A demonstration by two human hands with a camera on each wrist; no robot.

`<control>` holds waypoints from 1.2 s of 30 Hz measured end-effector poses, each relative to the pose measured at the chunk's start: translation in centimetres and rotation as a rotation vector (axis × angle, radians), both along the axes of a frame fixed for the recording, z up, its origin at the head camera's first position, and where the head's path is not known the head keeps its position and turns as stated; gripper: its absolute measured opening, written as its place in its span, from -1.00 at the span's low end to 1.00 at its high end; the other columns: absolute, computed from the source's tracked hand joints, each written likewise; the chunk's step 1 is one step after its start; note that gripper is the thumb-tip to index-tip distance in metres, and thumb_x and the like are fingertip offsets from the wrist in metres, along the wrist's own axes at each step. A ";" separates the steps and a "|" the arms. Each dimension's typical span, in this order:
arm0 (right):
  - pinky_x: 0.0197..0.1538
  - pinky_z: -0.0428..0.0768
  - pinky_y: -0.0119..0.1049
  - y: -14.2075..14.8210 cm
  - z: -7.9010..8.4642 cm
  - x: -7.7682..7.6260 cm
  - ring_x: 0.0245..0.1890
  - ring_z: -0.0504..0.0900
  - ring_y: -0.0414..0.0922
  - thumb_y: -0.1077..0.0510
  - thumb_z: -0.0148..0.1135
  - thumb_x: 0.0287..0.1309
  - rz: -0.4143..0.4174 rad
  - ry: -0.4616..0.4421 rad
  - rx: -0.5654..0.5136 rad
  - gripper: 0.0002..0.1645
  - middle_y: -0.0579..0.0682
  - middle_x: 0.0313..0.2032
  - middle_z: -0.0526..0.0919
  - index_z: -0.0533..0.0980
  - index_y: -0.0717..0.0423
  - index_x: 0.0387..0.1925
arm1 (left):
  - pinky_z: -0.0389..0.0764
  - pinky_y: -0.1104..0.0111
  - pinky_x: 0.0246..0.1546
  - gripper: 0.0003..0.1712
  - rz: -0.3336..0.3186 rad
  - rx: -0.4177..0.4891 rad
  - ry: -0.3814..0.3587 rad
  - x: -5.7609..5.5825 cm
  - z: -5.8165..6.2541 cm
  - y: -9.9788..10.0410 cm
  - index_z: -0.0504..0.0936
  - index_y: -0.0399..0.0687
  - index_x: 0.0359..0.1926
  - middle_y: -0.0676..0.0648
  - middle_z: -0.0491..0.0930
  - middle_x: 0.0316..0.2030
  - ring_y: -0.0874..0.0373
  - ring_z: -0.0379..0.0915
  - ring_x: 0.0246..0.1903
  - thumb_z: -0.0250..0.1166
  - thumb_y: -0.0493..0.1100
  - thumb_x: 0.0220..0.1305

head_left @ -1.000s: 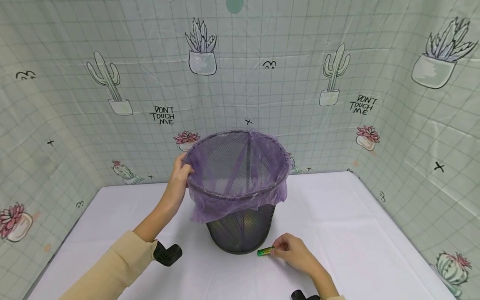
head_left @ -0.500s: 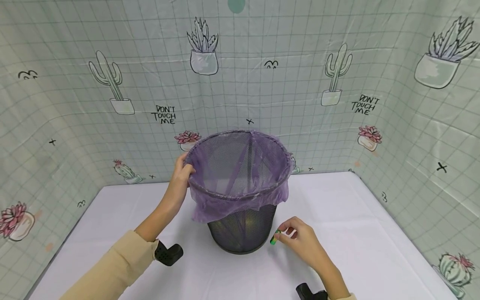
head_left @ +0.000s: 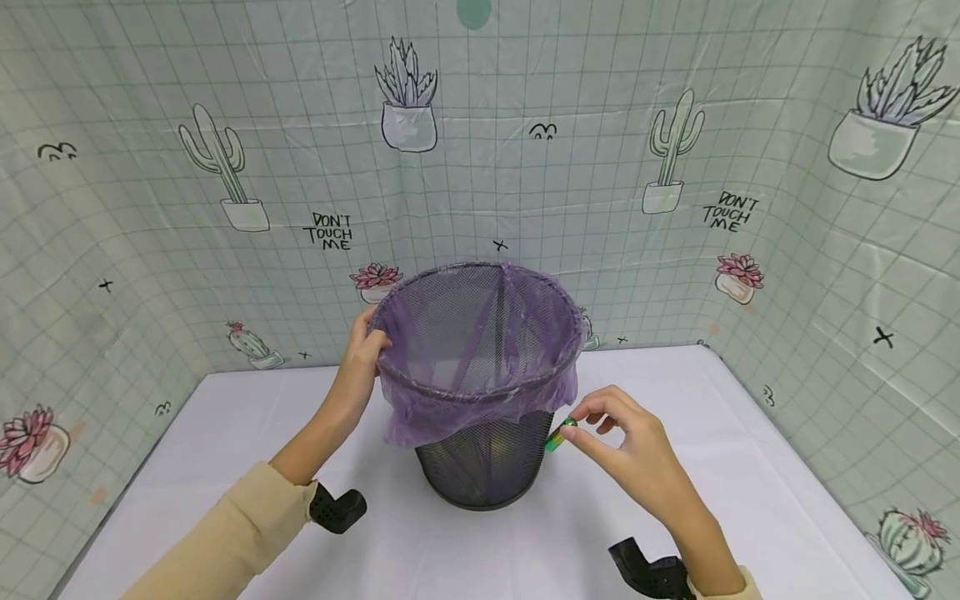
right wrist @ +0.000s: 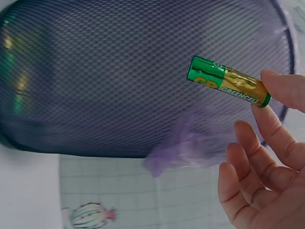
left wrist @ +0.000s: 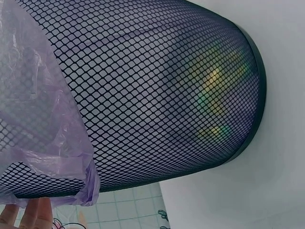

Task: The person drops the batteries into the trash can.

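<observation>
A black mesh wastebasket (head_left: pixel 480 467) stands upright on the white table, lined with a purple plastic bag (head_left: pixel 450 417) folded over its rim. My left hand (head_left: pixel 363 350) grips the rim at the left, thumb on the near side; in the left wrist view only some fingertips (left wrist: pixel 29 213) show under the bag's edge. To the right of the basket, below rim height, my right hand (head_left: pixel 630 442) pinches a green and gold battery (right wrist: pixel 228 81) by one end between thumb and index finger. Its other fingers are loosely bent.
Blurred green and yellow items (left wrist: pixel 214 95) lie at the basket's bottom, seen through the mesh. A white cloth covers the table (head_left: pixel 720 483). Behind and beside it hangs a grid-patterned curtain (head_left: pixel 465 192) with cactus drawings. Black wrist mounts (head_left: pixel 337 510) sit on both forearms.
My right hand has lifted the battery from the table near the basket's base, up and to the right, and the battery has tilted. The left hand keeps its hold on the rim.
</observation>
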State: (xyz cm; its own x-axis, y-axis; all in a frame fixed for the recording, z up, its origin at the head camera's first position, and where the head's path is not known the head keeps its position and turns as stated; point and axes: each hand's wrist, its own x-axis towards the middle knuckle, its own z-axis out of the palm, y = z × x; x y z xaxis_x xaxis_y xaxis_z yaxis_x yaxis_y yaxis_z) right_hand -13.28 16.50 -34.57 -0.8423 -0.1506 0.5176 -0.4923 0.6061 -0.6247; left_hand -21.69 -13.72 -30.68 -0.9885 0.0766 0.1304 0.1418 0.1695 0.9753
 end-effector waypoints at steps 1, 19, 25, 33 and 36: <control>-0.21 0.46 -0.45 0.0 0.5 0.0 -0.31 0.44 -0.35 0.19 0.34 -0.02 0.004 0.019 0.004 -0.84 -0.25 -0.32 0.53 0.52 -0.04 -0.36 | 0.17 0.21 0.08 -0.26 -0.002 -0.002 0.005 0.0 0.0 0.0 -0.07 -0.07 0.39 -0.15 0.08 0.29 0.00 0.10 0.13 -0.19 -0.17 0.14; -0.17 0.41 -0.53 -0.7 6.8 -0.2 -0.30 0.45 -0.32 0.29 0.29 -0.01 0.024 0.156 -0.083 -0.85 -0.11 -0.33 0.55 0.52 0.08 -0.35 | 0.19 0.20 0.08 -0.27 -0.001 0.019 -0.003 0.0 0.1 0.0 -0.07 -0.07 0.40 -0.16 0.07 0.31 -0.01 0.11 0.12 -0.18 -0.18 0.16; -0.17 0.41 -0.51 -1.2 7.4 -0.5 -0.30 0.45 -0.30 0.27 0.28 0.02 0.024 0.153 -0.089 -0.87 -0.13 -0.33 0.54 0.52 0.11 -0.35 | 0.19 0.21 0.08 -0.27 0.011 0.007 -0.009 0.0 0.2 -0.2 -0.09 -0.04 0.41 -0.16 0.07 0.32 -0.02 0.12 0.15 -0.19 -0.16 0.17; -0.16 0.41 -0.51 -1.5 8.2 -0.7 -0.29 0.46 -0.29 0.24 0.28 0.03 0.015 0.143 -0.113 -0.89 -0.14 -0.33 0.53 0.52 0.11 -0.35 | 0.21 0.24 0.05 -0.25 0.009 0.021 -0.015 0.2 0.1 -0.1 -0.07 -0.07 0.40 -0.17 0.10 0.30 -0.01 0.14 0.11 -0.18 -0.17 0.14; -0.16 0.41 -0.50 -1.7 8.5 -1.0 -0.29 0.46 -0.27 0.25 0.28 0.03 0.020 0.155 -0.129 -0.89 -0.12 -0.34 0.53 0.52 0.13 -0.35 | 0.20 0.23 0.06 -0.25 0.010 0.017 -0.011 0.1 0.0 -0.1 -0.08 -0.08 0.40 -0.17 0.09 0.30 -0.01 0.13 0.12 -0.18 -0.17 0.14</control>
